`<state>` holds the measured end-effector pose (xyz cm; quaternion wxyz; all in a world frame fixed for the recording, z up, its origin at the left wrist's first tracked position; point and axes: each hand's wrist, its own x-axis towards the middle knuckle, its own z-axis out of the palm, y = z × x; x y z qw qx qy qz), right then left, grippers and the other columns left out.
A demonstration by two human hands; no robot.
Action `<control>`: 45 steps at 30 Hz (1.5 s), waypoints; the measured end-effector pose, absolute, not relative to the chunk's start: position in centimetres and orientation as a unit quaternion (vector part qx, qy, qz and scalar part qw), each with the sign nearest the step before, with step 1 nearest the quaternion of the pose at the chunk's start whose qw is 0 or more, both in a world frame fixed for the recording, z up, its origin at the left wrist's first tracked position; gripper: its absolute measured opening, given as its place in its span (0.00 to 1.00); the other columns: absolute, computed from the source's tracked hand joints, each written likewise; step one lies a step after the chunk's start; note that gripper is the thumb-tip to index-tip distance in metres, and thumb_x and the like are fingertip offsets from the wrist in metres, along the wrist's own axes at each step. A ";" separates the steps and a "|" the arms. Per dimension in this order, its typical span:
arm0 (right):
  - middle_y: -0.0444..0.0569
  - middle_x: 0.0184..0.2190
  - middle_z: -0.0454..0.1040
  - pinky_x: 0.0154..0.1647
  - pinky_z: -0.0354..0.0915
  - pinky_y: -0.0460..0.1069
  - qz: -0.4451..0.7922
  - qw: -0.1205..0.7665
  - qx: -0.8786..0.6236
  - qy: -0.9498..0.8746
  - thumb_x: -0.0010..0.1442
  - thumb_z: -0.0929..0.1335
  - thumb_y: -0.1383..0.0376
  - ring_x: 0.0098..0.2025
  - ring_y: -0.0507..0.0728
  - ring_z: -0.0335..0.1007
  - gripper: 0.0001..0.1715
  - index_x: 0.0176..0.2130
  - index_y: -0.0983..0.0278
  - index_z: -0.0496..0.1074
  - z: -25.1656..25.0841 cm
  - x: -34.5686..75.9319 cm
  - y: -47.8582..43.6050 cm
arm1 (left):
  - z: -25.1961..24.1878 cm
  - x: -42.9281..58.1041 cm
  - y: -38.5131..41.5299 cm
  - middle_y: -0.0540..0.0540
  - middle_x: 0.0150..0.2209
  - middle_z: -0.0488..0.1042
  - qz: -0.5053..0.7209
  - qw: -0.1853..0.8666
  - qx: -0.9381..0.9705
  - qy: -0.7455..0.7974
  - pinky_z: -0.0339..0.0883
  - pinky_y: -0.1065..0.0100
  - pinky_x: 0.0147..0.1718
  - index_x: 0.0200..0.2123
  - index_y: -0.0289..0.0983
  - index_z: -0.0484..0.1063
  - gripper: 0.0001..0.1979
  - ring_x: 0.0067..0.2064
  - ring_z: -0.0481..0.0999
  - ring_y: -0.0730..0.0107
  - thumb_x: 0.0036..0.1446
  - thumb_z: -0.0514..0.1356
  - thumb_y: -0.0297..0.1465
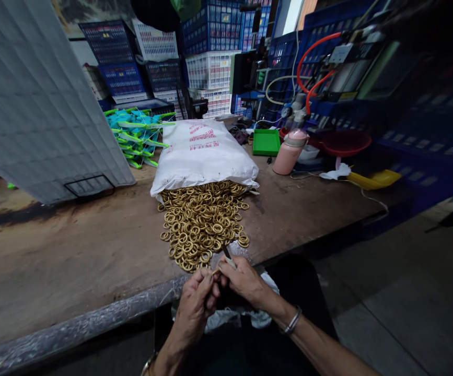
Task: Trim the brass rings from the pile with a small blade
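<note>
Both hands meet at the table's front edge, just below a heap of gold-coloured rings (202,224). My left hand (195,300) is closed, its thumb and fingers pinching a single gold ring (216,271) seen nearly edge-on. In my right hand (245,282) is a small knife (228,256) with a dark blade pointing up and away; the right fingertips also come up against the ring. The rings spill from the mouth of a white woven sack (206,151) lying flat with red print. Part of the knife's handle is hidden in my palm.
A grey-white panel (54,104) stands at the left, near bright green and blue pieces (136,133). A green tray (266,142), a pink bottle (290,152) and a yellow scoop (375,180) lie to the right. Stacked crates (210,70) fill the back. Pale plastic (226,318) hangs below my hands.
</note>
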<state>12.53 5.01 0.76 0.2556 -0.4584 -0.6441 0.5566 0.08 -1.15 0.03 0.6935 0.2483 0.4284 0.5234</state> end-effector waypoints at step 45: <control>0.51 0.31 0.73 0.27 0.50 0.47 0.091 0.092 -0.585 -0.800 0.57 0.60 0.68 0.32 0.55 0.69 0.08 0.38 0.63 0.64 1.2 10.8 12.3 | 0.9 -1.1 -0.9 0.47 0.28 0.70 0.564 0.716 0.124 0.392 0.57 0.76 0.17 0.28 0.33 0.71 0.10 0.26 0.67 0.75 0.44 0.63 0.34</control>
